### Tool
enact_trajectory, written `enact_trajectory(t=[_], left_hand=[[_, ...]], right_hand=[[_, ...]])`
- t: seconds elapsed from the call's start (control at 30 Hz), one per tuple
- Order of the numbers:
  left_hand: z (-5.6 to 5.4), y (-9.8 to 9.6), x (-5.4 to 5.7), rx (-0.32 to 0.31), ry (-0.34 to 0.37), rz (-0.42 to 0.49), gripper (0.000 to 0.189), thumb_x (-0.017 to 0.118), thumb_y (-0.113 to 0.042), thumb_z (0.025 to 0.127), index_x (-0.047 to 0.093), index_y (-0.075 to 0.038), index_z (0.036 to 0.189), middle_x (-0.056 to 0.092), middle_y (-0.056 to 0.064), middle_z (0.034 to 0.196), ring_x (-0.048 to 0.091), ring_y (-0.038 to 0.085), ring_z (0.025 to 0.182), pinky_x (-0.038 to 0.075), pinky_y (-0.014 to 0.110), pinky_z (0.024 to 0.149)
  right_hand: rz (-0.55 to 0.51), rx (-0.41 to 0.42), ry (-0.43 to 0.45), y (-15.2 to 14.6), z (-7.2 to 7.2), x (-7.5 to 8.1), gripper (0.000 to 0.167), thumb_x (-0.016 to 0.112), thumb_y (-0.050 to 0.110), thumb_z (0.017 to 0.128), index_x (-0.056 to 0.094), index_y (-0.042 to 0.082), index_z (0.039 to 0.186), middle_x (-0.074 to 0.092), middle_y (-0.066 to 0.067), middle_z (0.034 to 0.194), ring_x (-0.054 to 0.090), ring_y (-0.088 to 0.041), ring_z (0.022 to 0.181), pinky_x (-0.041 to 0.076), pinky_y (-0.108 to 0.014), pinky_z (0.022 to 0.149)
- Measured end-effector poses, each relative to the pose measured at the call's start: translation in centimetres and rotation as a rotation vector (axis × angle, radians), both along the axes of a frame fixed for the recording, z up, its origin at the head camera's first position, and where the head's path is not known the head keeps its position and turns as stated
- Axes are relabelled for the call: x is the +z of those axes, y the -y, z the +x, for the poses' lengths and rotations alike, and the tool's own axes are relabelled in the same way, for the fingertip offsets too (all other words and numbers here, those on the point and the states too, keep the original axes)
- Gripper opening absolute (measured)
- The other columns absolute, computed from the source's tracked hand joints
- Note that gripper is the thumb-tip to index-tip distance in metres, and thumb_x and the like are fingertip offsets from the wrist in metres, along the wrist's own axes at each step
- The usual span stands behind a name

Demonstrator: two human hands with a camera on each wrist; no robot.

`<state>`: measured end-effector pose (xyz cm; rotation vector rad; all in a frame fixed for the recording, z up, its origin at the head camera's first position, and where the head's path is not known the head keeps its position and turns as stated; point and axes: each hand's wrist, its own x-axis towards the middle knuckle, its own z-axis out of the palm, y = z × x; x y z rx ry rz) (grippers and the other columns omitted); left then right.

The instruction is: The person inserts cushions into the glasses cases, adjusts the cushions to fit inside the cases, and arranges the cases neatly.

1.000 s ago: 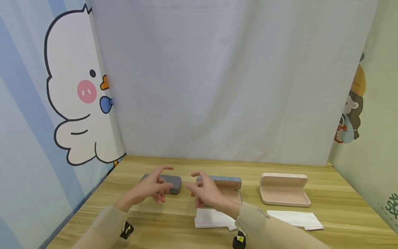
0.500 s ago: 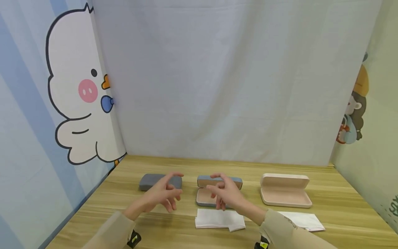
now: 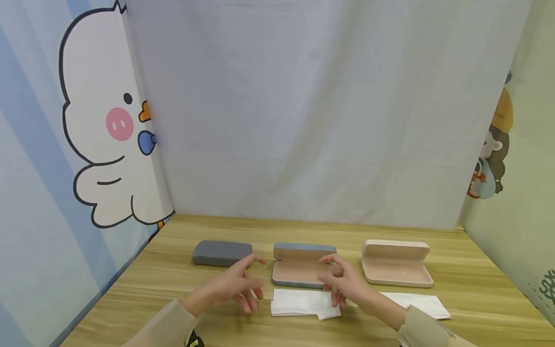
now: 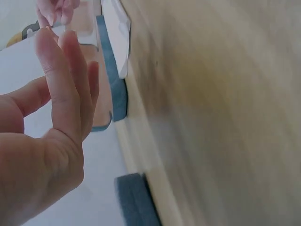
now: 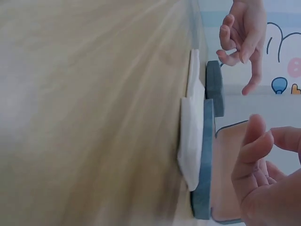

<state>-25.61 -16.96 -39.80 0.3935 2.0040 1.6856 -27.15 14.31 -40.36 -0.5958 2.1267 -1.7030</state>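
Note:
My left hand (image 3: 238, 288) hovers over the table between the closed grey glasses case (image 3: 222, 253) and the middle of the scene, its fingers loosely bent and holding nothing. My right hand (image 3: 345, 283) hangs in front of the open blue-grey glasses case (image 3: 299, 271), overlapping its right end in the head view. That hand is also without anything in its relaxed fingers. In front of this case lies a folded white cloth (image 3: 299, 303). The right wrist view shows the same cloth (image 5: 192, 136) edge-on beside the case's blue rim (image 5: 204, 165).
An open pink-beige glasses case (image 3: 396, 270) stands at the right, with a second folded white cloth (image 3: 427, 305) before it, partly behind my right forearm. The wooden table (image 3: 243, 332) runs back to a grey-white curtain (image 3: 303, 120). Printed curtains flank both sides.
Both hands have moved right and toward me, uncovering the grey case and most of the open blue-grey one. The cases and cloths have stayed in place.

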Motion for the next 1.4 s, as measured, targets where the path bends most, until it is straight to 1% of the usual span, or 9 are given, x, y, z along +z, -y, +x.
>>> enact_trajectory(t=[0.13,0.27,0.37,0.6,0.77,0.9,1.0,1.27,1.4], left_hand=[[0.5,-0.5,-0.9,-0.036,0.066,0.012,0.056,0.055,-0.012,0.096,0.025,-0.011,0.143,0.069,0.021,0.087,0.067,0.017,0.058,0.056,0.025,0.048],[0.9,-1.0,-1.5,-0.038,0.139,0.042,0.057,0.056,-0.012,0.096,0.024,-0.01,0.143,0.071,0.019,0.088,0.068,0.015,0.059,0.057,0.023,0.05],[1.1,-1.2,-1.9,-0.015,0.179,0.057,0.056,0.056,-0.011,0.096,0.026,-0.008,0.142,0.072,0.019,0.087,0.069,0.015,0.062,0.058,0.022,0.052],[1.7,-2.2,-2.8,0.072,0.257,0.073,0.051,0.059,-0.005,0.092,0.032,-0.006,0.136,0.073,0.019,0.084,0.071,0.017,0.064,0.06,0.024,0.057],[1.9,-2.8,-3.2,0.13,0.272,0.081,0.05,0.061,-0.006,0.092,0.034,-0.006,0.133,0.073,0.018,0.082,0.071,0.018,0.065,0.061,0.026,0.058],[1.8,-3.1,-3.3,0.145,0.283,0.085,0.049,0.061,-0.007,0.092,0.035,-0.006,0.133,0.073,0.015,0.081,0.071,0.018,0.064,0.061,0.027,0.059],[1.7,-3.4,-3.4,0.152,0.287,0.086,0.045,0.061,-0.009,0.093,0.036,-0.006,0.13,0.073,0.013,0.079,0.071,0.017,0.063,0.06,0.026,0.058],[1.7,-4.3,-3.3,0.187,0.29,0.051,0.019,0.06,-0.007,0.093,0.049,-0.004,0.108,0.07,0.01,0.071,0.068,0.015,0.056,0.059,0.024,0.053],[1.7,-4.7,-3.2,0.213,0.29,0.019,0.011,0.059,-0.005,0.092,0.052,-0.004,0.1,0.07,0.01,0.07,0.067,0.014,0.054,0.059,0.025,0.052]], right_hand=[[0.024,0.002,0.042,-1.6,0.5,-0.9,0.058,0.06,0.02,0.096,0.029,-0.005,0.138,0.061,-0.005,0.075,0.056,-0.006,0.045,0.04,-0.015,0.038],[0.042,0.005,0.105,-2.9,1.1,-1.8,0.059,0.063,0.02,0.094,0.031,-0.005,0.138,0.059,-0.004,0.074,0.056,-0.005,0.045,0.041,-0.015,0.038],[0.031,0.018,0.151,-3.5,1.4,-2.4,0.06,0.063,0.019,0.093,0.031,-0.005,0.137,0.06,-0.004,0.075,0.056,-0.005,0.045,0.042,-0.014,0.038],[0.013,0.02,0.241,-4.0,1.8,-3.3,0.056,0.065,0.015,0.092,0.029,-0.004,0.131,0.063,-0.003,0.073,0.058,-0.005,0.044,0.044,-0.015,0.037],[0.018,0.024,0.262,-3.9,1.9,-3.2,0.057,0.065,0.015,0.091,0.028,-0.005,0.13,0.065,-0.003,0.071,0.057,-0.004,0.043,0.044,-0.014,0.038],[0.023,0.029,0.262,-3.7,1.8,-3.1,0.057,0.064,0.014,0.091,0.029,-0.007,0.131,0.066,-0.003,0.069,0.057,-0.003,0.043,0.045,-0.014,0.038],[0.026,0.022,0.257,-3.5,1.8,-3.1,0.054,0.065,0.014,0.091,0.031,-0.007,0.128,0.066,-0.003,0.067,0.056,-0.003,0.042,0.046,-0.014,0.038],[0.064,-0.044,0.226,-2.9,1.8,-3.1,0.041,0.065,0.007,0.088,0.039,-0.006,0.117,0.065,-0.002,0.061,0.055,-0.003,0.04,0.045,-0.015,0.037],[0.081,-0.055,0.208,-2.5,1.8,-3.0,0.031,0.063,0.005,0.089,0.044,-0.005,0.111,0.064,-0.002,0.059,0.054,-0.003,0.039,0.045,-0.015,0.036]])
